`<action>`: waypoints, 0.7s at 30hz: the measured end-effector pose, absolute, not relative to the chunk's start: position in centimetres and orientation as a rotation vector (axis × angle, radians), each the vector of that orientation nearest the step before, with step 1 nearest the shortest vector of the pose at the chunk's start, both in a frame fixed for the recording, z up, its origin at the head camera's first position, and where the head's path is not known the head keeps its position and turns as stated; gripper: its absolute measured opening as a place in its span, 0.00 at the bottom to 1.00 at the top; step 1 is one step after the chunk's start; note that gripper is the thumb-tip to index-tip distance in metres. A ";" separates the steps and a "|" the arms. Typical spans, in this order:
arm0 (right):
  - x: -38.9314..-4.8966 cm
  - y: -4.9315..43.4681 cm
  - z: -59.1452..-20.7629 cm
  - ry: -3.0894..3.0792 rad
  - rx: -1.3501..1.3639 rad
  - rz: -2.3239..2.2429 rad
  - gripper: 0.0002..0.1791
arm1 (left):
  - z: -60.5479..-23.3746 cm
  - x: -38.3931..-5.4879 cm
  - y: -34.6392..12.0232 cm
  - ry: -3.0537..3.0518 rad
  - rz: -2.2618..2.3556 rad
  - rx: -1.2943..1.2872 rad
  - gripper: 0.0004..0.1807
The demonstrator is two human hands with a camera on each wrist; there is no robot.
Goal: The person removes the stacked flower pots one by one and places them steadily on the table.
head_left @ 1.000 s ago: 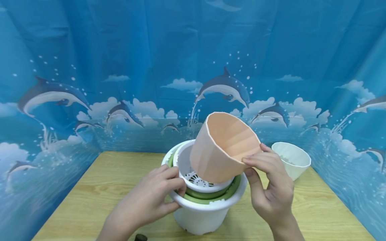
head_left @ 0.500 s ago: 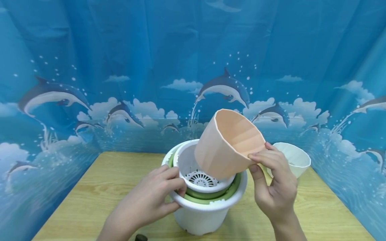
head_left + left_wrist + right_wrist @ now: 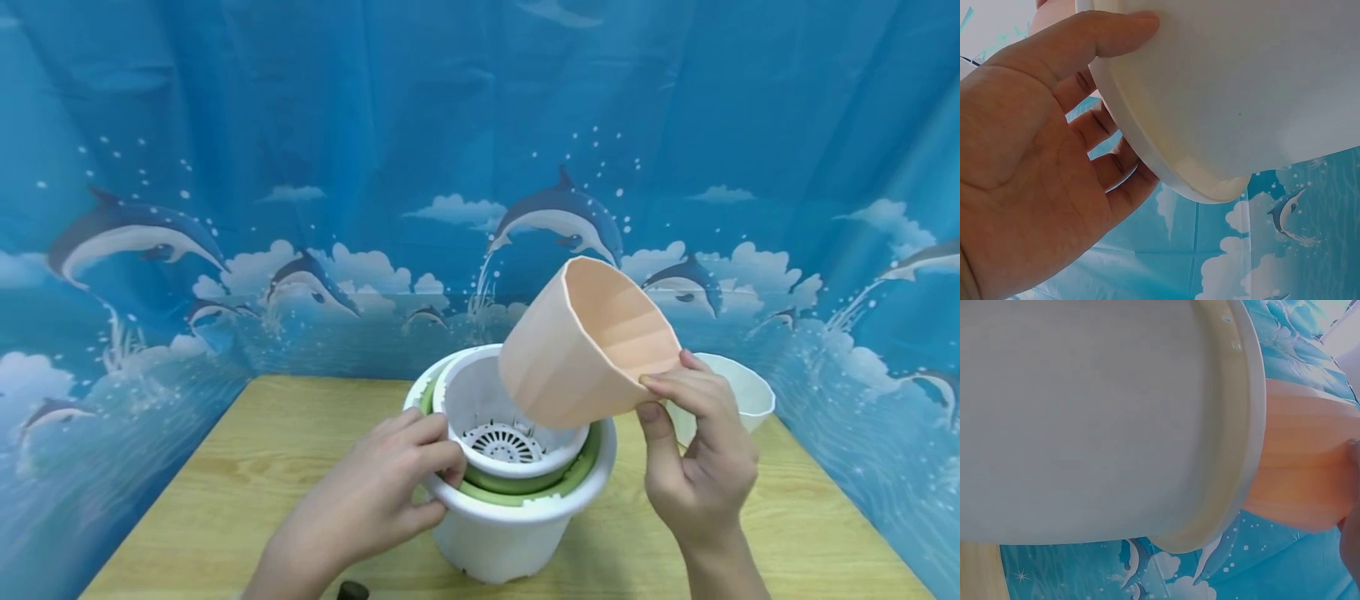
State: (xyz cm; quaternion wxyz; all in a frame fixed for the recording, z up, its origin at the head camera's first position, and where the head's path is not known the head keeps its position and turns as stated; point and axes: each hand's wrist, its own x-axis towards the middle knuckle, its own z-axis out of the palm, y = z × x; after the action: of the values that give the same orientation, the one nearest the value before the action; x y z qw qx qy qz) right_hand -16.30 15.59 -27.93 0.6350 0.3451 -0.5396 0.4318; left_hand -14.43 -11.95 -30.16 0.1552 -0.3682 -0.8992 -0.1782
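A stack of nested flowerpots stands upright on the table: a large white flowerpot [image 3: 501, 546] outside, a green one [image 3: 577, 473] within it, and a smaller white one [image 3: 471, 392] with a slotted bottom inside that. My left hand [image 3: 386, 479] grips the near left of the stack's rim; in the left wrist view its thumb lies along the outer white wall. With thumb and fingers my right hand [image 3: 697, 454] pinches the rim of a peach flowerpot [image 3: 555, 358]. This pot is tilted, its mouth to the upper right and its base over the stack's opening.
A pale green-white flowerpot [image 3: 756, 393] stands on the wooden table [image 3: 247, 467] at the right, partly behind my right hand. A dark, round-ended object [image 3: 352, 591] shows at the front edge. A blue dolphin curtain [image 3: 360, 167] hangs behind and at both sides.
My right hand has moved up and to the right with the peach flowerpot, uncovering more of the inner white pot's slotted bottom. My left hand has stayed on the rim.
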 end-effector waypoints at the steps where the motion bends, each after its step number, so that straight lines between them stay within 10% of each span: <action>1: -16.3 15.6 -27.9 -1.228 0.785 0.991 0.16 | -30.1 -14.4 -11.9 -2.579 -0.508 -1.053 0.16; 21: -16.8 16.3 -27.8 -1.241 0.623 0.973 0.18 | -30.2 -14.5 -11.8 -2.582 -0.500 -1.053 0.17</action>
State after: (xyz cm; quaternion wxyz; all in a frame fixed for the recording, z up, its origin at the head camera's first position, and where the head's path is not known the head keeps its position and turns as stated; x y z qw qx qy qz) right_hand -16.82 16.32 -27.79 0.6616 0.2755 -0.5490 0.4302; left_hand -14.52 -11.82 -30.16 0.1537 -0.3672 -0.9007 -0.1742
